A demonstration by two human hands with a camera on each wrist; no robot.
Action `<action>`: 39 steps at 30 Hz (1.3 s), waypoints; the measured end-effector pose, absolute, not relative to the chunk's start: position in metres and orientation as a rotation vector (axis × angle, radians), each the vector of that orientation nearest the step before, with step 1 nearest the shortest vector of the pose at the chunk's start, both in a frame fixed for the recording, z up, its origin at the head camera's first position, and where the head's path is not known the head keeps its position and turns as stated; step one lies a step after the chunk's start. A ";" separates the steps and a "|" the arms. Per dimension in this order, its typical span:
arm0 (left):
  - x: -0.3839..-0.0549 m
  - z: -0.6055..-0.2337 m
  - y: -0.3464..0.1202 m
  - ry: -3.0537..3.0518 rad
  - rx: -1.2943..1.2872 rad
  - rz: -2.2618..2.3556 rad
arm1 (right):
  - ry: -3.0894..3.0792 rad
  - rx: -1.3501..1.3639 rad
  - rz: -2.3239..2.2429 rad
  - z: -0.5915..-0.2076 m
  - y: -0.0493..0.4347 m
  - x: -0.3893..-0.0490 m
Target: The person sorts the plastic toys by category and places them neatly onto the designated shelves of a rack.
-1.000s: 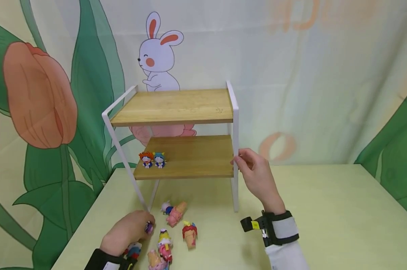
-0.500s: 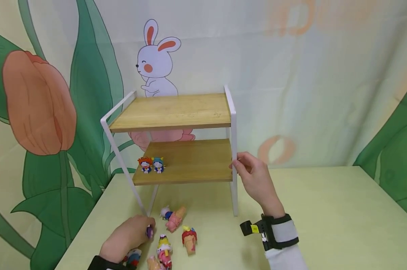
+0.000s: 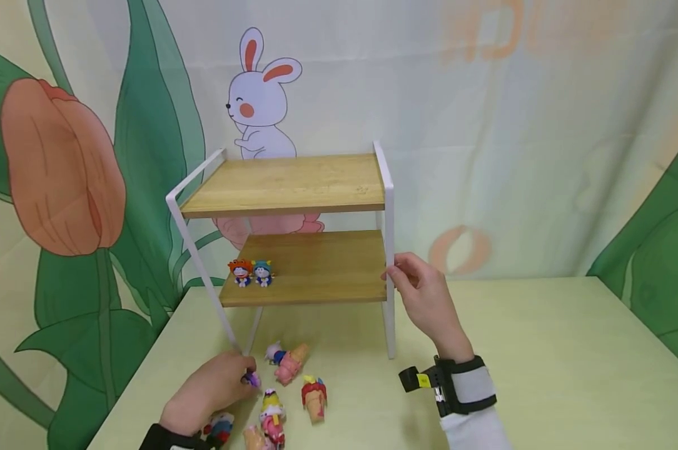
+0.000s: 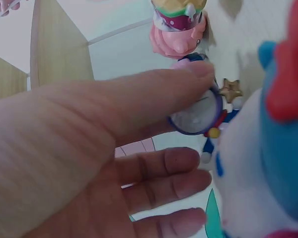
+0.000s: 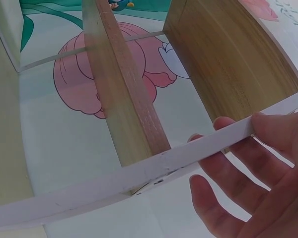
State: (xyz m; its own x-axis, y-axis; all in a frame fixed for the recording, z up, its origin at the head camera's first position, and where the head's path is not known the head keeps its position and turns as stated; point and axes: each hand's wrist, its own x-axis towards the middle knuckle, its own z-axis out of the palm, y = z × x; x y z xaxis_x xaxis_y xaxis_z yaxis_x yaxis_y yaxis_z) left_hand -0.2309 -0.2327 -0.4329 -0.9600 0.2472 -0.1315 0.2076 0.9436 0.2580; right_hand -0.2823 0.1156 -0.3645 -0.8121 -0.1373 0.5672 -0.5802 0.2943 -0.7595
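My left hand (image 3: 209, 387) pinches a small figurine (image 4: 196, 116) between thumb and index finger, just above the table near the foot of the shelf's left leg. In the left wrist view the figurine has a round white face with a purple rim, a gold star and a yellow bell. The other fingers stay off it. My right hand (image 3: 426, 300) grips the white metal upright of the two-tier wooden shelf (image 3: 316, 265), thumb on one side and fingertips on the other. Two figurines stand upright on the lower board's left end, one orange-hatted (image 3: 240, 273), one blue-hatted (image 3: 263, 273).
Several toys lie on the table before the shelf: a pink one with a cone (image 3: 290, 365), a red-topped cone (image 3: 315, 400), a yellow-and-pink figurine (image 3: 273, 417) and a blue-red figurine (image 3: 221, 429) beside my left wrist. A printed curtain (image 3: 519, 156) hangs behind.
The head view has shifted slightly. In my left hand, the purple-rimmed figurine has turned a little, and more of it shows past the fingers. My right hand keeps its grip on the shelf upright.
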 end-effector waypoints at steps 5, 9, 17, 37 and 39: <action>-0.231 -0.428 -0.232 2.954 0.323 0.370 | -2.177 0.632 1.530 -0.363 0.115 -0.281; -0.232 -0.424 -0.233 2.933 0.313 0.400 | -2.173 0.626 1.537 -0.363 0.115 -0.281; -0.232 -0.423 -0.237 2.948 0.418 0.473 | -2.171 0.623 1.545 -0.368 0.112 -0.280; -0.233 -0.417 -0.230 2.934 0.693 0.674 | -2.169 0.628 1.533 -0.363 0.113 -0.280; -0.233 -0.415 -0.229 2.926 0.728 0.695 | -2.170 0.630 1.531 -0.363 0.114 -0.279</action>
State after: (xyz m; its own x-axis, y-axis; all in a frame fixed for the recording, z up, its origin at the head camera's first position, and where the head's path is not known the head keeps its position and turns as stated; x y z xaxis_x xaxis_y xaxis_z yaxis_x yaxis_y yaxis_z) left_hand -0.2332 -0.2286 -0.4150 -0.8882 0.4554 0.0605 0.4340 0.7886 0.4356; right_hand -0.2792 0.1140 -0.3627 -0.8139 -0.1269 0.5670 -0.5767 0.2949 -0.7619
